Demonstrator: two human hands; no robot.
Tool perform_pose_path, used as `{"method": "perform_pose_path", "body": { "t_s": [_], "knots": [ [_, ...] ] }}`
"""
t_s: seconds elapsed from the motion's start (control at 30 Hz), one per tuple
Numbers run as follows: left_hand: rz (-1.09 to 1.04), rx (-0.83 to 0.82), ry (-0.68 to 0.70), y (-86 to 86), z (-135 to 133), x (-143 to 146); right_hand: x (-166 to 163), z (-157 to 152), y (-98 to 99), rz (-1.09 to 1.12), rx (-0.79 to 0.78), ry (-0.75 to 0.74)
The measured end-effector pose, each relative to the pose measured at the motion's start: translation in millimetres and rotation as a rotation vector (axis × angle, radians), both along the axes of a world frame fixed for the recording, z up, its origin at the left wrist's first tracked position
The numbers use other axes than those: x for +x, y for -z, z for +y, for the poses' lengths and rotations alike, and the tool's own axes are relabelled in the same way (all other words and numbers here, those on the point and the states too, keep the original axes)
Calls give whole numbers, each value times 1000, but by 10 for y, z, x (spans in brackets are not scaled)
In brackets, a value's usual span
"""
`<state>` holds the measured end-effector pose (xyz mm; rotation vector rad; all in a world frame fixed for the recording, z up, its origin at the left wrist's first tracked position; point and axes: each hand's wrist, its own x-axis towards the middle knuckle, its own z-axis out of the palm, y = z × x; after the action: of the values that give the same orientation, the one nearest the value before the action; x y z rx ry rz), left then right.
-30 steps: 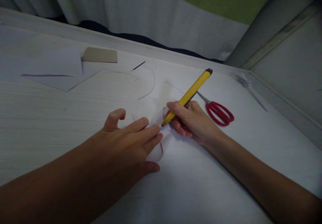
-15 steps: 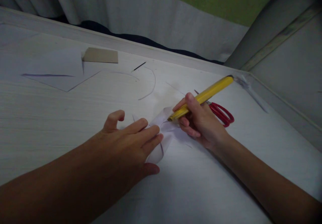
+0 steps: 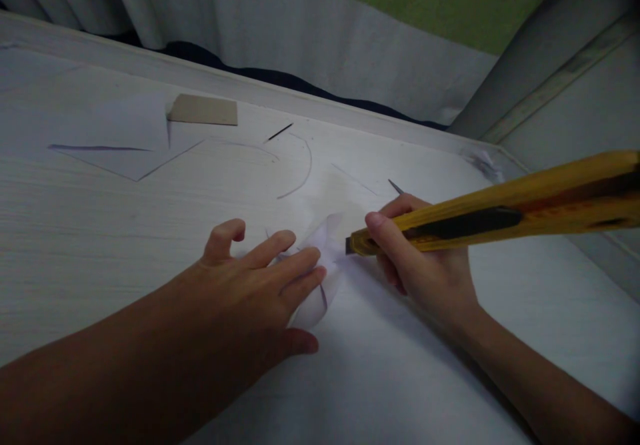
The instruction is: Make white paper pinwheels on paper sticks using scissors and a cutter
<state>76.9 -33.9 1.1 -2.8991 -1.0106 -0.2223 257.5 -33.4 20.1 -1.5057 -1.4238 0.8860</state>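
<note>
A yellow box cutter (image 3: 500, 215) is gripped in my right hand (image 3: 425, 265), its handle reaching to the right edge and a short bit of dark blade at its front end. The blade tip is just right of a small folded white paper (image 3: 317, 305). My left hand (image 3: 265, 278) rests on that paper with fingers spread and pressing it down, the thumb apart. The fingers cover part of the paper. Behind my right hand only the pointed tip of the scissors (image 3: 396, 186) shows; their handles are hidden.
At the back left lie white paper sheets (image 3: 110, 122) and a grey-brown card piece (image 3: 205, 110). A thin dark stick (image 3: 280, 132) and curved paper strips (image 3: 307, 165) lie beyond my hands. A crumpled clear plastic piece (image 3: 483, 164) sits in the back right corner by the raised table edge.
My right hand has moved right and turned the box cutter, so its blade has come away from the paper. The scissors' red handles are now covered. My left hand stays in place.
</note>
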Motion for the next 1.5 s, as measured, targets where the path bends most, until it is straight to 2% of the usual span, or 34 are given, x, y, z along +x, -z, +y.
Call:
{"method": "perform_pose_path", "body": {
  "t_s": [0.23,0.47,0.93,1.13,1.37,1.5],
  "knots": [
    [-8,12,-8,36,9,2,-67,-3,153,54,-63,-164],
    [-7,-31,-36,35,12,16,-67,-38,281,34,46,-216],
    [-71,45,-56,65,11,35,-49,-58,305,-35,89,-292],
    [-77,47,-43,55,13,41,-63,-73,248,-216,108,-250],
    [-141,25,-19,100,3,56,-169,-90,202,-416,288,-194],
    [-176,42,-38,106,2,60,-163,-105,227,-490,335,-190]
  ]
}}
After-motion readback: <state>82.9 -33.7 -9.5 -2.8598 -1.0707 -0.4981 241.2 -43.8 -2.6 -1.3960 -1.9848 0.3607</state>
